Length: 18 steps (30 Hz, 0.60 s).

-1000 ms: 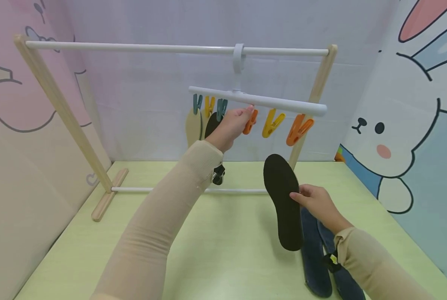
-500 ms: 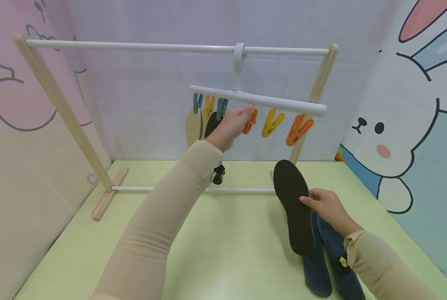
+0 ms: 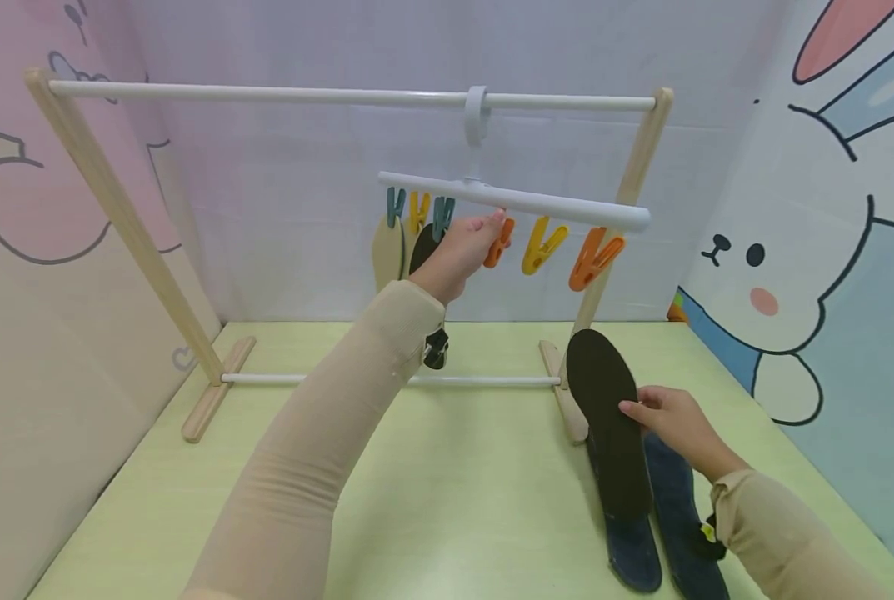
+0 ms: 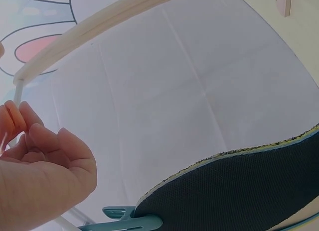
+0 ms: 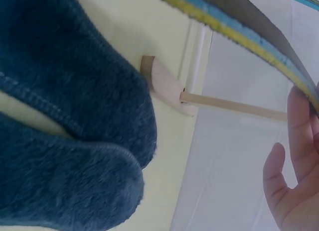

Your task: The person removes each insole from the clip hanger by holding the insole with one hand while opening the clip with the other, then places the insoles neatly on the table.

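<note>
My left hand [image 3: 457, 257] is raised to the white hanger [image 3: 559, 205] and pinches an orange clothespin [image 3: 497, 245] hanging from it. In the left wrist view its fingers are curled together, hiding most of the clothespin. Between thumb and fingers, my right hand [image 3: 682, 427] holds a black insole [image 3: 606, 417] upright by its side edge. The right wrist view shows that insole's yellow and blue layered edge [image 5: 239, 41]. Beneath it lie two dark blue fuzzy insoles [image 3: 634, 550] on the table. A second black insole [image 4: 239, 186] hangs from a teal clothespin [image 4: 132, 222] beside my left wrist.
The hanger hooks onto the top rail [image 3: 267, 92] of a wood-and-white rack. A yellow clothespin [image 3: 542, 247] and another orange clothespin [image 3: 595, 260] hang to the right. A beige insole [image 3: 388, 254] hangs at the left end. The rack's right foot [image 3: 566, 400] stands near the held insole.
My right hand has moved right and slightly down with the black insole, uncovering the rack's right foot. The left hand stays on the orange clothespin.
</note>
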### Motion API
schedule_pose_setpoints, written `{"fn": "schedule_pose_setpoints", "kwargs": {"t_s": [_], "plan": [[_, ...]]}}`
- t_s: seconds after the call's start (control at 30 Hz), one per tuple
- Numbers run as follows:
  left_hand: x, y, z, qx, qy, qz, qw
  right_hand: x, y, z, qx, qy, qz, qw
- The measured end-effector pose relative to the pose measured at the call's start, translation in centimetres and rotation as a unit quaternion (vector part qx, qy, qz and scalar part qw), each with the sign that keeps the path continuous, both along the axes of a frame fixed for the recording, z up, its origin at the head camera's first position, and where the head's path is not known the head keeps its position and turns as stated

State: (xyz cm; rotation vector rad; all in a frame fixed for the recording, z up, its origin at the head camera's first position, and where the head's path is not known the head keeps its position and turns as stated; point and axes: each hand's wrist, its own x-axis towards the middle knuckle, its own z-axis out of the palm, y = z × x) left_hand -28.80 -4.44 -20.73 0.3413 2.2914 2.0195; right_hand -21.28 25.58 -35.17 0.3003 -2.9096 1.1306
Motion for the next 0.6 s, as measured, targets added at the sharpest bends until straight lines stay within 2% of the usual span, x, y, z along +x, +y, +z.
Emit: {"fn": "schedule_pose_setpoints", "kwargs": {"t_s": [0.27, 0.6], "plan": [[0.2, 0.0, 0.1, 0.002, -0.004, 0.000, 1.0000, 0.6, 2.0, -0.7, 0.016, -0.031, -0.020, 0.9992], [-0.1, -0.1, -0.1, 0.003, 0.004, 0.000, 1.0000, 0.4, 4.6, -0.8, 0.045, -0.028, -0.034, 0.9980]]}}
